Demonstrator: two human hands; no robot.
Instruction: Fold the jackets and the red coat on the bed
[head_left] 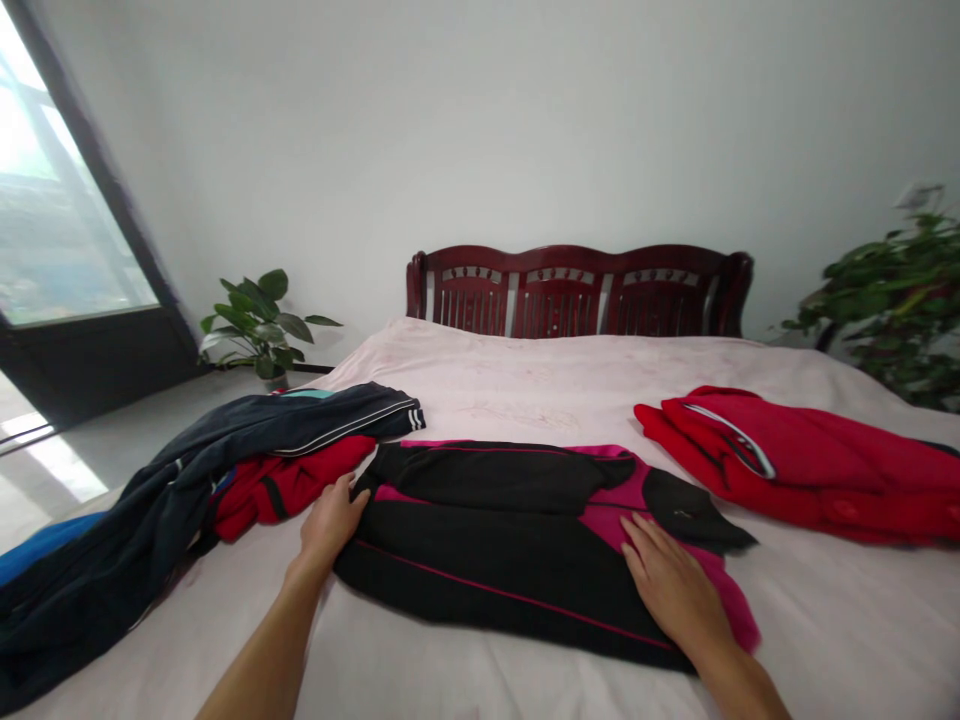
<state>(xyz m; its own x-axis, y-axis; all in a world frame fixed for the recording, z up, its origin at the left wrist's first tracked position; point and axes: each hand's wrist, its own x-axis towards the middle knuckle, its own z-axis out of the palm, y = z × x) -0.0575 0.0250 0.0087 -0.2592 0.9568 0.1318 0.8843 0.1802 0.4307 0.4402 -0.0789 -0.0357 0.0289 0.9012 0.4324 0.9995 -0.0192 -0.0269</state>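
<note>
A black garment with magenta panels and piping point(487, 550) lies folded lengthwise on the pink bed sheet; whether it is a jacket or trousers I cannot tell. At its left end, my left hand point(334, 520) rests against the edge, thumb and forefinger apart on the cloth. My right hand point(675, 580) lies flat over the magenta part near the right end, fingers stretched out. Just left of my left hand is a red garment point(300, 485) with a dark stripe, partly under dark navy clothing point(247, 440).
Folded red clothes point(810, 465) are stacked on the right. Some blue cloth point(45, 545) shows at the far left. Behind the pink sheet point(510, 380) stands a dark red wooden headboard point(559, 290). Potted plants point(259, 320) flank the bed, and a glass door point(67, 180) is at left.
</note>
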